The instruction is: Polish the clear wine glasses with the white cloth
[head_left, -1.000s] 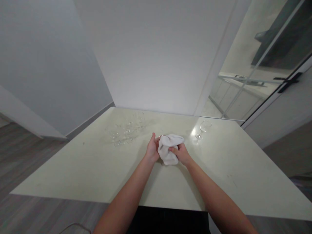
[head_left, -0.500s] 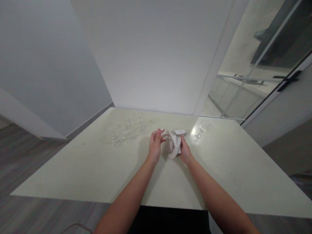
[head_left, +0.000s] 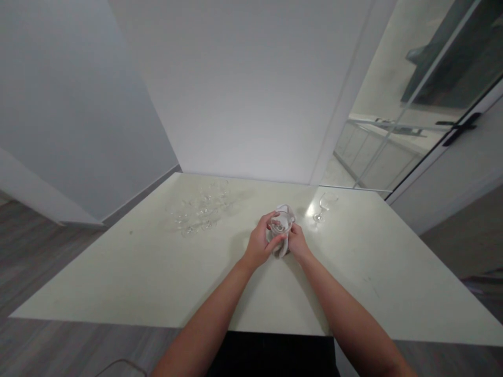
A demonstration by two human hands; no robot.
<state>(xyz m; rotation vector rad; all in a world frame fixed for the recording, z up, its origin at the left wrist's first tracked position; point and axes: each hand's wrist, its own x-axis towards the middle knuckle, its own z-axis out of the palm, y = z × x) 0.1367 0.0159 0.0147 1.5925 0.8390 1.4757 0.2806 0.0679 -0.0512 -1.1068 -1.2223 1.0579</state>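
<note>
A clear wine glass is held over the middle of the table, its round mouth turned up toward me. My left hand curls around the bowl from the left, fingers and thumb on the glass. On the other side, my right hand is closed on a crumpled whitish cloth, which wraps behind and below the glass. The stem and foot are hidden by the cloth and hands.
The white table fills the lower view. Several clear glasses stand grouped at the back left. One more stemmed glass stands at the back right. Beyond the table are a white wall and a glazed door with a black handle.
The wine glass has been tilted so its mouth now faces up toward me. My left hand has moved right and wrapped around the bowl; the cloth has shifted behind and under it.
</note>
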